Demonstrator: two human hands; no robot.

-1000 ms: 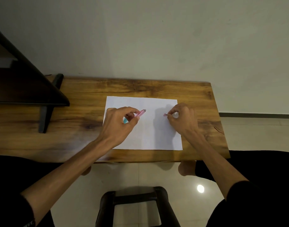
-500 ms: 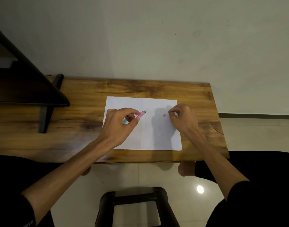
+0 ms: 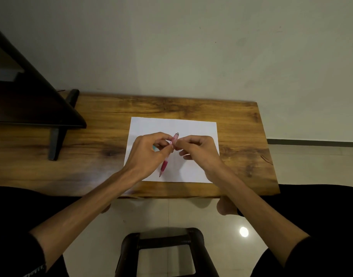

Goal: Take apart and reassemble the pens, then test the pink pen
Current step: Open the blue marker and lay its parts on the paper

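Pinching the pink pen (image 3: pixel 168 154) with left hand (image 3: pixel 146 154) and right hand (image 3: pixel 197 149). Holding it above the white paper (image 3: pixel 199 128), tip toward the near edge.

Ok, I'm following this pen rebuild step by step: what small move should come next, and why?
Probably lower the pink pen until its tip touches the paper for a test scribble: both hands, left hand and right hand, pinch its upper end, and it looks whole, tip down.

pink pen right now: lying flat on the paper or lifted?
Lifted and tilted. Both hands, left hand and right hand, pinch the pink pen near its upper end; its tip points down toward the paper. Cannot tell whether the tip touches.
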